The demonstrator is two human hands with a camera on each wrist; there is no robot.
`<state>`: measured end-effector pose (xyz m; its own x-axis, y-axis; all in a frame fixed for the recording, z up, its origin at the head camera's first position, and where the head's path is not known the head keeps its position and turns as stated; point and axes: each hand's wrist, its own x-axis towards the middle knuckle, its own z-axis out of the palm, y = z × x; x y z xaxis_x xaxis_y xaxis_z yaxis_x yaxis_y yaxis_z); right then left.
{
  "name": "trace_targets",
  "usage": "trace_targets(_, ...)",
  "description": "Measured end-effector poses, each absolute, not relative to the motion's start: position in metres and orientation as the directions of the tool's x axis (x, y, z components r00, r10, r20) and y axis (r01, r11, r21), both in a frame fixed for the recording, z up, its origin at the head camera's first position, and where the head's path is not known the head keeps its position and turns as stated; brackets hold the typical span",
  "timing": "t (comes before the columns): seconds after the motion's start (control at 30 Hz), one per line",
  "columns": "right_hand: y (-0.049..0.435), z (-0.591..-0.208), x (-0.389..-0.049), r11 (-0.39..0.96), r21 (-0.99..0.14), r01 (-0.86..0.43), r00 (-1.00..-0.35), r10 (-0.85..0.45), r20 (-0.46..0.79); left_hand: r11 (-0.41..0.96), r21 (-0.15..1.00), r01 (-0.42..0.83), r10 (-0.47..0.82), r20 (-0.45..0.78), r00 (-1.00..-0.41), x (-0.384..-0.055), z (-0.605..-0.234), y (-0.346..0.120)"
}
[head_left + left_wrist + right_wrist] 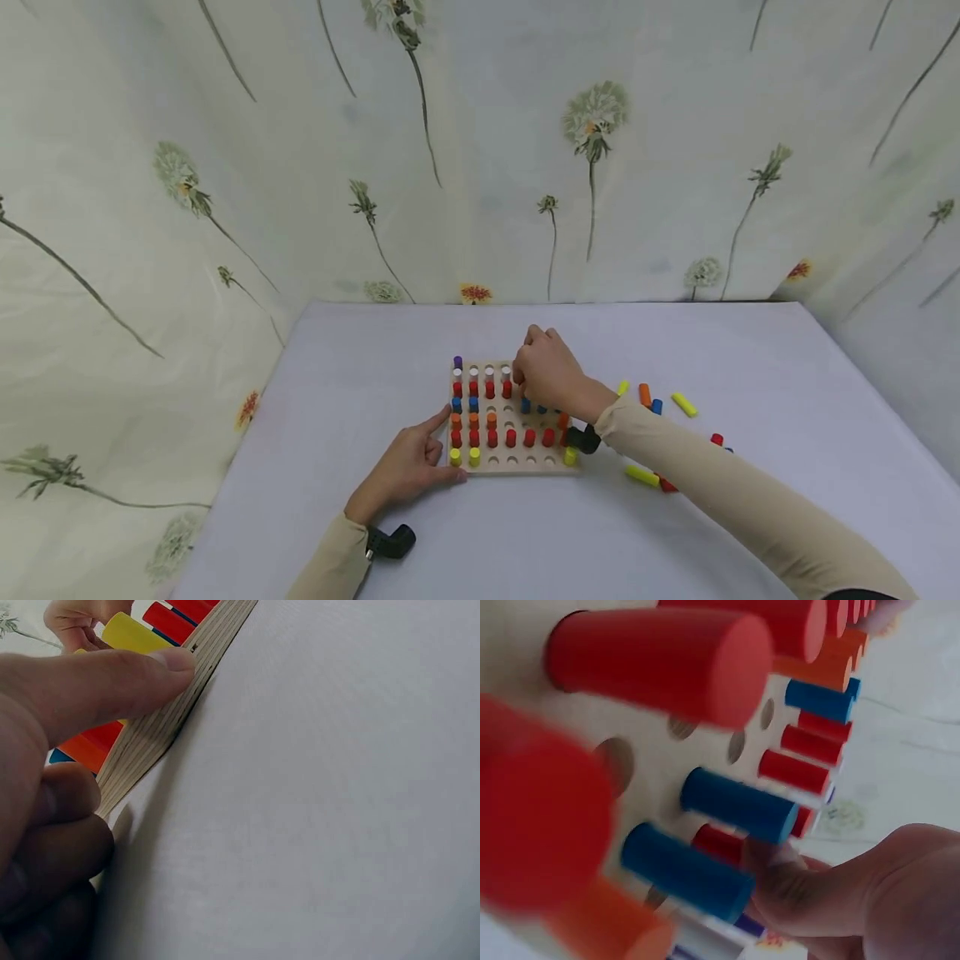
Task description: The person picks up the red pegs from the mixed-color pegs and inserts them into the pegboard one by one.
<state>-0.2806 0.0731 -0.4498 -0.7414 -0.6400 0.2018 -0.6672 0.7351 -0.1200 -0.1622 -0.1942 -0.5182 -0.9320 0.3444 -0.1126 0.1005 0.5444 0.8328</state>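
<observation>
A wooden pegboard (532, 468) with rows of coloured pegs lies on the table. My left hand (408, 458) steadies its near left corner: the thumb (150, 679) presses on the front edge, the straight index finger touches the left edge, and the other fingers are curled in. Over the far part of the board, my right hand (551, 371) pinches a red peg (716, 844) in the red row; the thumb covers that peg's end. Two blue pegs (739, 806) stand right beside the thumb. Yellow pegs (474, 457) stand in the nearest row.
Loose yellow (684, 405), orange (645, 395), blue and red pegs lie on the table to the right of the board, some partly behind the right sleeve (697, 458). White pegs (473, 374) and a purple peg (457, 362) stand at the board's far left. A floral cloth hangs behind.
</observation>
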Motion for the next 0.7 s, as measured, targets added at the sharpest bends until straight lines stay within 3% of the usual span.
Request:
trace_targets(0.3, 0.077, -0.448, -0.277, 0.773, -0.186, -0.606, -0.793, -0.606, 0.064, 0.522, 0.852, 0.05, 0.341, -0.155, -0.927, -0.158, -0.52, -0.192)
trace_targets(0.7, 0.084, -0.425, -0.272, 0.787, -0.239, -0.568, -0.814, -0.58, 0.026, 0.521, 0.85, 0.083, 0.345, -0.121, -0.931, -0.161, -0.52, -0.192)
